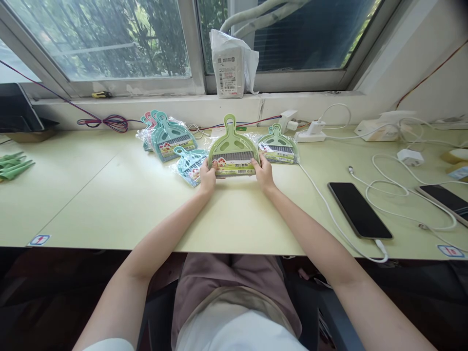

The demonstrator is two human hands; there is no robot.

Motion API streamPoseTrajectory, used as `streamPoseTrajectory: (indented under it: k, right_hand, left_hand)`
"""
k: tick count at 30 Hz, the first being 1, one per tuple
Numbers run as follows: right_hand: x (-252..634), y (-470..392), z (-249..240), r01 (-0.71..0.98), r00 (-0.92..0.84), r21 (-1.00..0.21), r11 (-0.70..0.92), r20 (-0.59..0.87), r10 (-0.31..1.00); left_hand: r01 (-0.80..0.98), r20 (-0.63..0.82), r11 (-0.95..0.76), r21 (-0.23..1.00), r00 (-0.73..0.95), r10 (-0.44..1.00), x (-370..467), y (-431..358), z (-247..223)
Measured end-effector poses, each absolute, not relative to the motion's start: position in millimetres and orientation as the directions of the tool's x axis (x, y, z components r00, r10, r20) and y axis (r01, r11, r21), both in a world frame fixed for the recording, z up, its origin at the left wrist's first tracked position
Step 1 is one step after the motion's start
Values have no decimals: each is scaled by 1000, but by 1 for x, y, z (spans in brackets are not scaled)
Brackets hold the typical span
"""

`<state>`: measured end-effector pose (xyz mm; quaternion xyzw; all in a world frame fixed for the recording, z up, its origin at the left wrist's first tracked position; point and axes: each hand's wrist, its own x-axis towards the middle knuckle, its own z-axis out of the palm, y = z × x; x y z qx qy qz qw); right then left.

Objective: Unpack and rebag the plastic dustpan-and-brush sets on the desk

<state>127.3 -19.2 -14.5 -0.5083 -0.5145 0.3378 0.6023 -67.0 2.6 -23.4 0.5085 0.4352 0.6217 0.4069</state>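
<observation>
Between my two hands is a green dustpan and brush set (234, 146) in clear wrap, handle upward, with a printed label across its lower part. My left hand (208, 176) grips its lower left corner, and my right hand (263, 173) grips the lower right. Just left of it lies a small blue dustpan set (190, 163) in wrapping. Behind that, a stack of wrapped teal dustpan sets (168, 136) with some pink handles leans together. Another wrapped green dustpan set (278, 146) lies to the right of my right hand.
A black phone (360, 209) with a white charging cable lies at the right, near more cables and a power strip (310, 135). A wrapped box (229, 73) stands on the windowsill. Bundled wires (109, 123) run along the wall. Green items (14, 165) lie far left.
</observation>
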Motion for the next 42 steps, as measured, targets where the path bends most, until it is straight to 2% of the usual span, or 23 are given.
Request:
streamPoseTrajectory:
  k: [7, 12, 25, 30, 36, 42]
  right_hand:
    - [128, -22, -13, 121, 214, -964, 237, 258, 942]
    - [128, -22, -11, 175, 164, -947, 270, 299, 940]
    - [126, -19, -17, 69, 225, -967, 244, 253, 941]
    - [127, -18, -15, 86, 233, -966, 245, 258, 938]
    - [132, -14, -17, 76, 267, -968, 237, 249, 931]
    - [133, -13, -20, 80, 281, -971, 227, 240, 929]
  left_hand:
    - [18, 304, -306, 952, -190, 934, -68, 5, -23]
    - [26, 303, -304, 952, -199, 932, -70, 8, -26]
    - [-123, 215, -229, 966, -117, 970, -64, -1, -18]
    - [-101, 239, -250, 963, -113, 965, -64, 1, -21]
    - [13, 361, -363, 932, -139, 922, -62, 7, -28]
    - [63, 371, -366, 928, -109, 922, -63, 9, -30]
